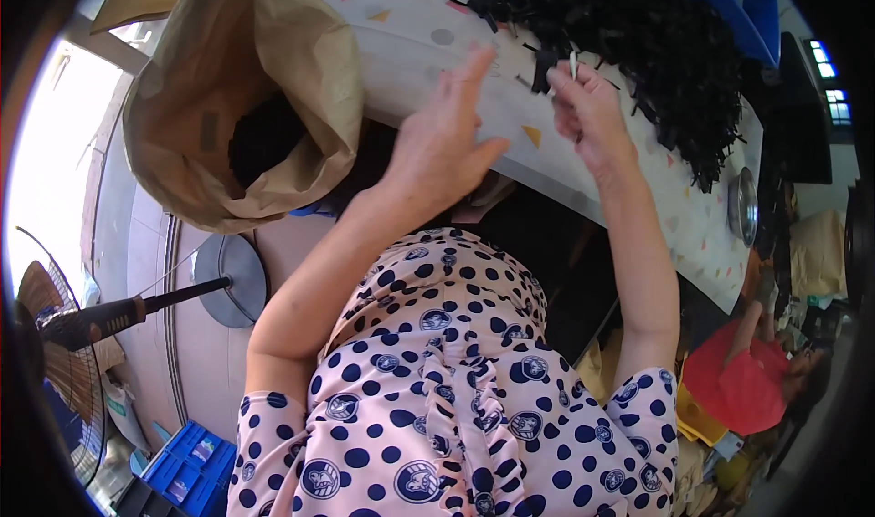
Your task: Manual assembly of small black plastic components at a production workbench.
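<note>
My left hand (442, 139) is raised over the table's front edge, fingers stretched and thumb apart, slightly blurred, with nothing in it. My right hand (591, 116) is closed in a pinch at the near edge of a pile of small black strip-like pieces (629, 34). A slim white tool (573, 64) sticks up between its thumb and fingers; its kind is hard to make out. Right beside the fingertips is a small black piece (543, 69); whether the fingers grip it too, I cannot tell. The pile's pieces look like short dark strips.
A large open brown paper bag (333, 89) with black contents (264, 139) stands left of the patterned white table (392, 39). A blue tray (761, 16) lies behind the pile, a metal bowl (743, 207) at the right. A fan (68, 353) stands lower left; a person in red (738, 376) sits at right.
</note>
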{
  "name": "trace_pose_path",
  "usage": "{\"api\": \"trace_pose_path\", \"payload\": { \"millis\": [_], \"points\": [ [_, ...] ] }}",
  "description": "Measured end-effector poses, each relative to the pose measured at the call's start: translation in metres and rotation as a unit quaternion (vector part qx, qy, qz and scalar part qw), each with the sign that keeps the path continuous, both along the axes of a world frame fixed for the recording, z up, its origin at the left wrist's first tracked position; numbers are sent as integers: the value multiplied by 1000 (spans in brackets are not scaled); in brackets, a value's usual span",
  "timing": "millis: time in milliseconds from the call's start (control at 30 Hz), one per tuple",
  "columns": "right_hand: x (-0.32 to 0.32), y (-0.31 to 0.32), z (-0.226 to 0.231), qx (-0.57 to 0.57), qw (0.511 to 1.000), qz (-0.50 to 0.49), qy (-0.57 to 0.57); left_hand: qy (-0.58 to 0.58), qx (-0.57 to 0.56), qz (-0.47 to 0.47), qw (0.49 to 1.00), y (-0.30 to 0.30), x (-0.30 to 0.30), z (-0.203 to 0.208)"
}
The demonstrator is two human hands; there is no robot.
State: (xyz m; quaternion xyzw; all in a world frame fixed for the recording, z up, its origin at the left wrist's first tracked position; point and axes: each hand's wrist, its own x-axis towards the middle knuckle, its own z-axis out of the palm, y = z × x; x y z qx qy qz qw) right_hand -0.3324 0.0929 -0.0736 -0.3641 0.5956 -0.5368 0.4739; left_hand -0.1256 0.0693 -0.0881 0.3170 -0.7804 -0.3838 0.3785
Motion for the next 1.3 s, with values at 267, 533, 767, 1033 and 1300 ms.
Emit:
{"api": "trace_pose_path", "payload": {
  "millis": [267,533,767,1033,1300],
  "points": [
    [61,31,-26,66,994,42,-76,-61,21,-42,997,7,2,-18],
    [70,59,-47,9,982,76,-173,110,251,-76,959,21,6,-39],
    [72,73,-57,-61,991,105,57,112,294,-86,945,34,11,-32],
    [75,88,-52,-24,987,141,78,1,227,-85,970,44,12,-40],
    [88,85,-64,-73,983,88,145,-94,38,-12,995,48,10,-33]
  ]
}}
